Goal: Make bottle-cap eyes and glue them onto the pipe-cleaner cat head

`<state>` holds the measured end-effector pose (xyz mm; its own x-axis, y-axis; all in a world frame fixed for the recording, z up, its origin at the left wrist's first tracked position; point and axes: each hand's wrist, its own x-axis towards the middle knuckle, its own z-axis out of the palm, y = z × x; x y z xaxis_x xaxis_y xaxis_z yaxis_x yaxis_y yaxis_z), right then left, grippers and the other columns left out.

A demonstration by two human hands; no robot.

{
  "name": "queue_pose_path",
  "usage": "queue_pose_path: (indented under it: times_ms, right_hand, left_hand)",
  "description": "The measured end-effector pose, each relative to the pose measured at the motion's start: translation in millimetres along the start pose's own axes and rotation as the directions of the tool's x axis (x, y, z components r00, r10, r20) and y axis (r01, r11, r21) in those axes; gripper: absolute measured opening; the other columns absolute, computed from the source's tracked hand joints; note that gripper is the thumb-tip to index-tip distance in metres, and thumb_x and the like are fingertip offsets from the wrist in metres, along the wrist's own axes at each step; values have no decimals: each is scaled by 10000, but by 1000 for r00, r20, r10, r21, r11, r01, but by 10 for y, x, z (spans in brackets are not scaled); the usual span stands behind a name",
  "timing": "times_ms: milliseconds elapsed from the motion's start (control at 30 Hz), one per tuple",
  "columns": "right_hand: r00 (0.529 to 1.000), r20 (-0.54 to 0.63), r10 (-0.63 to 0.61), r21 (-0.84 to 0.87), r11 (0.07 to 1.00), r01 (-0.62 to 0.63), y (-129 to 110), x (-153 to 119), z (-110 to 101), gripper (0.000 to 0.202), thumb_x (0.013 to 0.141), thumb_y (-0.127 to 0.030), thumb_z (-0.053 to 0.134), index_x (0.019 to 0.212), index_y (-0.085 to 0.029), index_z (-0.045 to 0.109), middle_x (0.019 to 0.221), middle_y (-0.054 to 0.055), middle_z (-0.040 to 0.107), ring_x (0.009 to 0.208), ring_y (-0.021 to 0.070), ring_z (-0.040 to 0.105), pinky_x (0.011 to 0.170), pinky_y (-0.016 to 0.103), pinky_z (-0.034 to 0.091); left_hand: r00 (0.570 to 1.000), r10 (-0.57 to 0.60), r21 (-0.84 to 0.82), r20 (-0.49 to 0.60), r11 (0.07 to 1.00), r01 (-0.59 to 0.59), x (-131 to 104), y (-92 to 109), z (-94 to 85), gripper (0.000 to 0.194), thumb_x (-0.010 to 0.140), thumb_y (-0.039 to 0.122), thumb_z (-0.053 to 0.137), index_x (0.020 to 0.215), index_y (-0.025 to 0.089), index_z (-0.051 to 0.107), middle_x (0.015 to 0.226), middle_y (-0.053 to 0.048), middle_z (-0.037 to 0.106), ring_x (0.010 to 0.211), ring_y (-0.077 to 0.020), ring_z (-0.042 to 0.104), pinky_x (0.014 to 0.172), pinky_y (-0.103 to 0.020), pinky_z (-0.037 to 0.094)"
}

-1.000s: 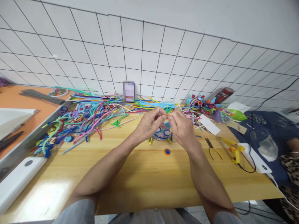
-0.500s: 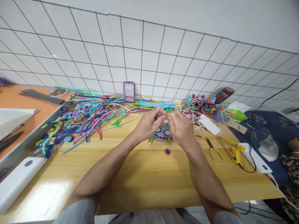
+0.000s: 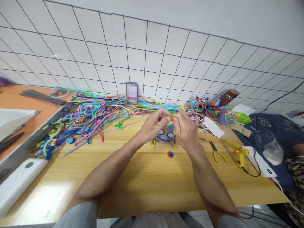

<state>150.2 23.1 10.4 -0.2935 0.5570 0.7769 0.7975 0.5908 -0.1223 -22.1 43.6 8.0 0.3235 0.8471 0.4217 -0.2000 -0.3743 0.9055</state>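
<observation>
Basically, white tiled wall (image 3: 135, 34) with dark grout lines fills the upper part, plain and pale above the tiles. Below it, a light wood-grain tabletop (image 3: 147, 177), glossy, strong glare at the near left corner. Dark blue cloth (image 3: 260, 142) on the right, co-worker's leopard-print sleeve (image 3: 294, 167) at that edge. Orange surface (image 3: 11, 99) far left, past a pale raised border. Grey shiny floor (image 3: 198, 215) shows under the near edge.

Big tangle of fuzzy stems (image 3: 92, 118), many colors, spread over the left and along the back. White box (image 3: 25, 177) at near left; white power strip (image 3: 262, 166) at right, yellow glue gun (image 3: 239, 155) beside it. Left hand (image 3: 154, 125) and right hand (image 3: 186, 129) meet over the middle, raised. Round decorated craft (image 3: 164, 135) sits below and between them, partly hidden. Pliers (image 3: 217, 152) lie right of the hands, handles spread. Phone (image 3: 132, 93) upright near the wall, screen blurred. Blue-and-orange disc (image 3: 170, 154) lies flat nearer the body. Smallest: orange strip (image 3: 172, 116), between the fingertips, each hand's grip pinching one end.
</observation>
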Motion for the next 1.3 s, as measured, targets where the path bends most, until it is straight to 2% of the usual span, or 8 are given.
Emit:
queue_pose_path:
  times_ms: [167, 300, 467, 767, 900, 1067, 1167, 1300]
  right_hand:
    - [999, 39, -8, 15, 1000, 7, -20, 3, -19, 294, 1150, -295, 401, 939, -246, 599, 854, 51, 634, 817, 220, 596, 748, 356, 447]
    - [997, 10, 70, 125, 990, -71, -60, -3, -4, 257, 1148, -290, 421, 982, -250, 613, 907, 51, 665, 852, 213, 624, 776, 357, 469]
    - [997, -13, 79, 107, 991, -77, -54, -13, 17, 248, 1138, -274, 432, 1004, -239, 638, 909, 59, 668, 856, 224, 616, 769, 361, 454]
    - [997, 82, -11, -12, 1000, 12, -14, 3, -35, 288, 1140, -268, 410, 930, -244, 607, 840, 44, 622, 799, 219, 568, 737, 356, 413]
    - [998, 55, 27, 111, 993, -33, -28, 1, -21, 266, 1145, -288, 409, 977, -246, 612, 888, 49, 646, 830, 214, 593, 759, 357, 440]
    - [998, 6, 64, 102, 993, -64, -36, -13, 26, 239, 1141, -272, 435, 984, -249, 614, 884, 45, 653, 825, 215, 607, 756, 357, 451]
    - [1000, -7, 18, 30, 999, -18, -18, -13, 26, 245, 1142, -257, 423, 992, -245, 617, 875, 48, 649, 830, 218, 607, 757, 351, 451]
    - [999, 48, -22, -61, 998, 25, 2, -3, -11, 278, 1139, -262, 417, 946, -243, 615, 850, 51, 634, 806, 224, 585, 726, 356, 410]
  left_hand:
    - [997, 76, 183, 6, 980, -76, -17, 19, -52, 141, 976, 324, 626, 923, 194, 609, 775, 19, 598, 713, -137, 545, 700, -271, 465]
    - [997, 59, 69, -43, 996, -56, -33, -17, 14, 190, 984, 382, 625, 940, 198, 606, 796, 20, 583, 719, -133, 533, 693, -264, 464]
    - [995, 2, -30, -105, 1000, -5, -27, -52, 79, 232, 950, 420, 655, 948, 196, 596, 847, 8, 603, 759, -133, 562, 722, -264, 483]
    - [994, 108, 261, 17, 959, -109, -9, 49, -81, 141, 994, 315, 590, 916, 198, 602, 774, 14, 605, 712, -142, 554, 697, -281, 442]
    - [995, 96, 200, -24, 976, -89, -24, 16, -17, 174, 1005, 354, 578, 925, 201, 595, 777, 17, 575, 710, -143, 522, 696, -283, 438]
    - [992, 33, 24, -122, 999, -30, -27, -72, 93, 222, 982, 409, 622, 918, 198, 592, 824, 8, 577, 738, -139, 524, 706, -273, 450]
    - [997, 20, -1, -75, 1000, -20, -8, -80, 63, 227, 975, 418, 626, 932, 198, 588, 809, 15, 572, 717, -135, 523, 693, -269, 454]
    - [997, 69, 191, 18, 979, -71, 9, -6, -43, 160, 978, 353, 622, 936, 200, 601, 805, 5, 619, 737, -151, 572, 719, -284, 464]
